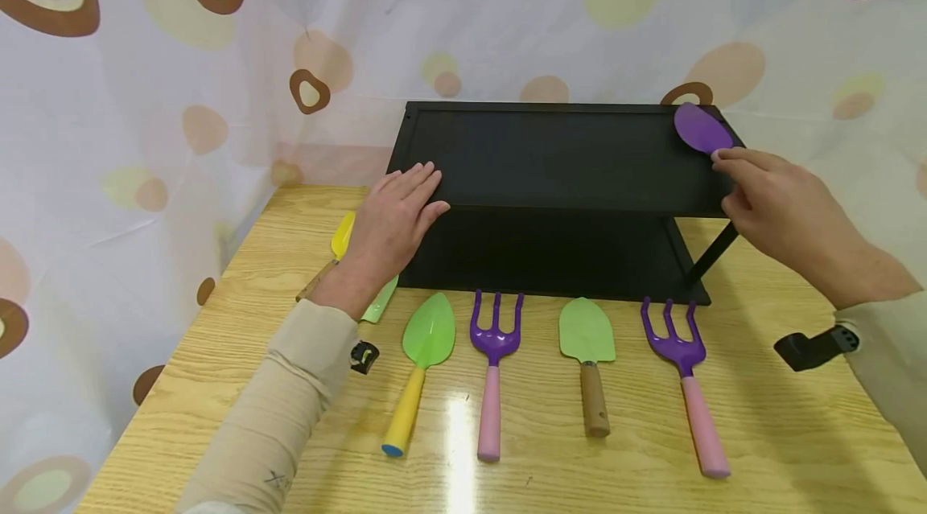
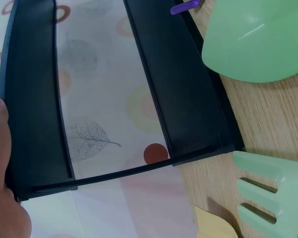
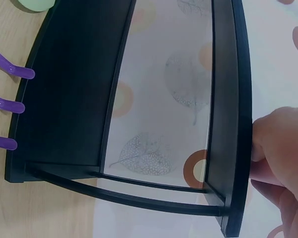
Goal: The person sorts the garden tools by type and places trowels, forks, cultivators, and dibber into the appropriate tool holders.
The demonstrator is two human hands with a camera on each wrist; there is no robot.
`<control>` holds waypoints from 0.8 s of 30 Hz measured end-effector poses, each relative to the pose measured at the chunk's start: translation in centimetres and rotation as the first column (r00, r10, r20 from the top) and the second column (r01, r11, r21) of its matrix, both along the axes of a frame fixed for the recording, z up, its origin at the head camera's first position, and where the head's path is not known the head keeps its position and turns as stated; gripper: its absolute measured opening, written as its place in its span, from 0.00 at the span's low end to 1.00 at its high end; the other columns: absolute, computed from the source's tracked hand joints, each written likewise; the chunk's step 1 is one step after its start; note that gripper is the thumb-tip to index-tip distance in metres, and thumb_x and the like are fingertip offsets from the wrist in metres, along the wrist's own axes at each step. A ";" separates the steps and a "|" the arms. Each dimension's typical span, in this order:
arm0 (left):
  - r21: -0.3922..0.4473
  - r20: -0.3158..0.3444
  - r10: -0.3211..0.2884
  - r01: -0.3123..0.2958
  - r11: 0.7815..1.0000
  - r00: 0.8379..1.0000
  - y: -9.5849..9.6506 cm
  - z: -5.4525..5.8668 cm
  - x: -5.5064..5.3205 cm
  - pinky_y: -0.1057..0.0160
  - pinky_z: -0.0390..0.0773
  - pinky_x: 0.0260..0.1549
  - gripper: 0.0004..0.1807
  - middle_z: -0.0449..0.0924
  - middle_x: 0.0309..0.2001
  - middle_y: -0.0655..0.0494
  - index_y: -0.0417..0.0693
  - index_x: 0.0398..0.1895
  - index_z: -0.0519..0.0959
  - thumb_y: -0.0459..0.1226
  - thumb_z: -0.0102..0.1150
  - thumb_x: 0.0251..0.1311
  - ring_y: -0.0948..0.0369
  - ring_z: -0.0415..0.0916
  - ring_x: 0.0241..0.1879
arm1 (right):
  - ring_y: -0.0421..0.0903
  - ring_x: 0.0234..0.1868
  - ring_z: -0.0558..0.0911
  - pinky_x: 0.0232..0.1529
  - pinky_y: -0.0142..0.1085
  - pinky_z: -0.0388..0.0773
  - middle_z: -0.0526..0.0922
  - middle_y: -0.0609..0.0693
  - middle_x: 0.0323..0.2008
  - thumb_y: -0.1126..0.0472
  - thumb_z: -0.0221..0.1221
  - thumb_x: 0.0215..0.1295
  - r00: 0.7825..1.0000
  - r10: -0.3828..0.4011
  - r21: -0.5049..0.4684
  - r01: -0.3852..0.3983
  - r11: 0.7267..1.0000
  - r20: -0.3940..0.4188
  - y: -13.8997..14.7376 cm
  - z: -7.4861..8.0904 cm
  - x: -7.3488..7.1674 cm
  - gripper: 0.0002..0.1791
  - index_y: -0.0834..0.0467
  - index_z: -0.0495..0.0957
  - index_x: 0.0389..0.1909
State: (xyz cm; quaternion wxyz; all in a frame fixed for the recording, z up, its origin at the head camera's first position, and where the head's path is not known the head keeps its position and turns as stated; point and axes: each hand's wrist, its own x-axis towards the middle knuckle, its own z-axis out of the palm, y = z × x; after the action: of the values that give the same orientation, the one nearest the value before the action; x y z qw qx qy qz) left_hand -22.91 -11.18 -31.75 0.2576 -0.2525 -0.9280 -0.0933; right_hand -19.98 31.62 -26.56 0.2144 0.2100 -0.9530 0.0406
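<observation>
A black two-tier shelf [image 1: 550,160] stands at the back of the table. Over the right end of its top tier lies the purple blade of a garden trowel [image 1: 699,128]. My right hand [image 1: 793,204] grips that trowel by its handle, mostly hidden in the fingers; a bit of pink handle shows in the right wrist view. My left hand [image 1: 391,224] rests on the top tier's left end, fingers extended. In the left wrist view, only part of the left hand [image 2: 2,173] shows at the shelf's edge.
Before the shelf lie a green trowel with a yellow handle [image 1: 429,333], a purple fork [image 1: 495,341], a green trowel with a wooden handle [image 1: 587,329] and another purple fork [image 1: 678,349]. A yellow tool [image 1: 343,234] and a green fork [image 2: 275,193] lie left, partly behind the left arm.
</observation>
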 end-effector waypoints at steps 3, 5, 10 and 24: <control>0.001 0.001 0.003 -0.003 1.000 1.000 -0.1 0.0 0.0 0.60 0.53 0.66 0.28 0.64 0.63 0.55 0.51 0.63 0.65 0.53 0.41 0.63 0.60 0.59 0.65 | 0.62 0.47 0.72 0.32 0.46 0.67 0.72 0.67 0.53 0.73 0.50 0.53 1.000 0.003 -0.018 -0.003 1.000 0.001 -0.1 -0.1 -0.1 0.20 0.72 0.70 0.50; 0.001 -0.003 0.003 -0.003 1.000 1.000 -0.2 0.0 0.0 0.61 0.53 0.66 0.28 0.64 0.63 0.55 0.51 0.63 0.65 0.54 0.40 0.63 0.60 0.59 0.65 | 0.63 0.49 0.72 0.34 0.46 0.66 0.72 0.67 0.53 0.72 0.49 0.54 1.000 0.005 -0.041 -0.006 0.999 0.000 -0.1 -0.3 -0.2 0.20 0.72 0.70 0.50; 0.004 -0.009 0.001 -0.001 1.000 1.000 -0.3 0.0 0.0 0.60 0.54 0.66 0.29 0.65 0.63 0.55 0.50 0.62 0.65 0.55 0.37 0.64 0.60 0.59 0.65 | 0.64 0.54 0.70 0.45 0.53 0.70 0.71 0.66 0.54 0.70 0.48 0.58 1.000 0.001 -0.092 -0.001 0.996 0.000 -0.5 -0.5 -0.4 0.19 0.72 0.70 0.51; 0.005 -0.005 -0.003 0.003 1.000 1.000 -0.2 0.0 0.0 0.60 0.54 0.66 0.28 0.65 0.63 0.55 0.51 0.62 0.65 0.53 0.41 0.63 0.60 0.59 0.64 | 0.65 0.56 0.69 0.51 0.58 0.68 0.69 0.66 0.57 0.69 0.45 0.60 0.999 -0.046 -0.145 0.050 0.988 0.028 -0.9 -0.9 -1.3 0.19 0.74 0.70 0.50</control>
State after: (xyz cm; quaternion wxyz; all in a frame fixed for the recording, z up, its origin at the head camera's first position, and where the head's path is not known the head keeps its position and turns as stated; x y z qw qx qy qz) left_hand -22.89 -11.41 -31.71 0.2604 -0.2537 -0.9267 -0.0954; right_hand -21.29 30.74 -27.46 0.2183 0.1702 -0.9549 0.1073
